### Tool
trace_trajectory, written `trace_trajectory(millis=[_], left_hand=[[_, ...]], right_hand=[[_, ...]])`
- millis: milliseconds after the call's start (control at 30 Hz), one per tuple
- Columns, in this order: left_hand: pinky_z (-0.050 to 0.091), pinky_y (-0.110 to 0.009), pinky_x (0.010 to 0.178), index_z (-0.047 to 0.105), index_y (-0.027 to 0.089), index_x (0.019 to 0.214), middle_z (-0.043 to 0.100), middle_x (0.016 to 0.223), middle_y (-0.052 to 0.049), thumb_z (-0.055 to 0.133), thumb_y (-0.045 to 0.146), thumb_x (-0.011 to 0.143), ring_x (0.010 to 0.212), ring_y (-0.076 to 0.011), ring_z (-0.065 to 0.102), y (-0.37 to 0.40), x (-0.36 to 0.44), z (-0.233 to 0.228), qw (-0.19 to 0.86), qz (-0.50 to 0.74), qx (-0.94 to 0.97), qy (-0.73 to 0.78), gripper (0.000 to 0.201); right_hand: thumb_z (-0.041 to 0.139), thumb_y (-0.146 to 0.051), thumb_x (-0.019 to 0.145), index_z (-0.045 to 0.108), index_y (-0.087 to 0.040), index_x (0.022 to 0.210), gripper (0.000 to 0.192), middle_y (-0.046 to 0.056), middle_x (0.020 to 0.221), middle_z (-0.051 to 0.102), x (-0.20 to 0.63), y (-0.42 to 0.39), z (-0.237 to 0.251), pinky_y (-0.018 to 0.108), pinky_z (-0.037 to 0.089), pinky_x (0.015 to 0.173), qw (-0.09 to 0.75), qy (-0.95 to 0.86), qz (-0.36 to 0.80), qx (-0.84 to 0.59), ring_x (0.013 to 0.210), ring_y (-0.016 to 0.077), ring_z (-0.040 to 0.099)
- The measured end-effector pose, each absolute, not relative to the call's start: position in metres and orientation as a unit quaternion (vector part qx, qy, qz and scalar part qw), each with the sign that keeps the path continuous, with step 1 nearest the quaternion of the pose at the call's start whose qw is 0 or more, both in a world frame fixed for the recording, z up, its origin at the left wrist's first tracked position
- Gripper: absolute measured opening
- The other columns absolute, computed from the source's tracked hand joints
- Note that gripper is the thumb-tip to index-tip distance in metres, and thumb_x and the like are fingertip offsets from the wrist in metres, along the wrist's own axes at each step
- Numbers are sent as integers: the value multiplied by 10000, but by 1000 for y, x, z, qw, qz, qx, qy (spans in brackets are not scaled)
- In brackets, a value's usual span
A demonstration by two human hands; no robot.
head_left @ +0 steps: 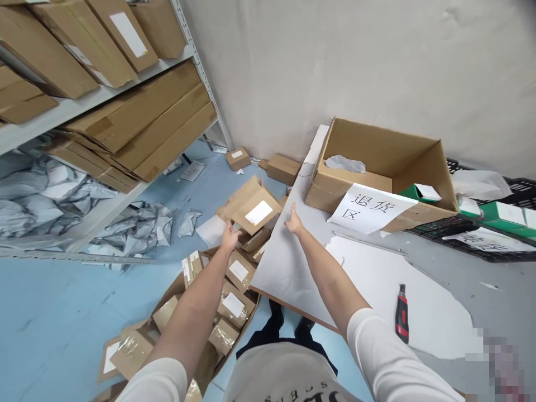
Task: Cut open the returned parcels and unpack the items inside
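We see a plain off-white wall (377, 61) closing the corner behind a pale blue painted floor (50, 329). At left we note a light grey metal shelving rack (96, 100) stacked with long flat brown cardboard cartons (154, 123); crumpled grey plastic mailer bags (37, 195) fill its lower tier and spill onto the floor. At right stands a grey worktable (494, 273) (its surface partly covered with white paper). We observe even, diffuse lighting without hard shadows.

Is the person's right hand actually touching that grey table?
Touching. The head view shows the right hand lying flat on the edge of the grey table, with no gap visible beneath the fingers.
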State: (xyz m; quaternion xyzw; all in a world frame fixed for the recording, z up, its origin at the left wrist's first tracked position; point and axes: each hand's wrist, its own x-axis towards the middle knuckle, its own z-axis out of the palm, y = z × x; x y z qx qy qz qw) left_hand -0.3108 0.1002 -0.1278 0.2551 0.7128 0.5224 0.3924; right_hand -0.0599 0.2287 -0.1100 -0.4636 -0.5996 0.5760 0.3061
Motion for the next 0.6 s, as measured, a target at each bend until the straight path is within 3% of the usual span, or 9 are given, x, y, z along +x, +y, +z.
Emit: trace_trajectory(millis=[133, 333, 500, 600], left_hand=[[254, -422, 1118, 219, 142, 1449, 255, 1503, -135, 545, -13, 659, 1378, -252, 248, 94, -308, -131, 402, 514, 273, 707, 869], [282, -420, 1106, 292, 106, 1422, 321, 1467, -174, 597, 18, 661, 1354, -270, 306, 71, -308, -130, 392, 485, 285, 728, 824], [327, -390, 1075, 446, 92, 1317, 448, 1387, -180, 586, 95, 732, 1307, -263, 397, -9, -299, -145, 370, 418, 285, 779, 602], [379, -456, 1013, 556, 88, 1177, 572, 1238, -191, 634, 153, 739, 1215, -322, 489, -86, -279, -155, 361, 343, 279, 821, 449]], right_hand=[[661, -81, 586, 119, -233, 1483, 1058, 96, 1465, 352, -47, 213, -113, 441, 329, 1059, 286, -570, 537, -552, 1243, 245, 464], [619, -58, 598, 160, -165, 1480, 999, 142, 1433, 397, -31, 197, -109, 424, 315, 1074, 256, -600, 492, -577, 1286, 266, 425], [598, -83, 635, 204, -121, 1461, 917, 167, 1418, 414, -12, 171, -118, 416, 298, 1083, 226, -617, 485, -578, 1302, 257, 408], [556, -103, 675, 228, -118, 1449, 841, 163, 1448, 370, 4, 139, -129, 412, 322, 1073, 206, -629, 503, -556, 1291, 252, 425]])
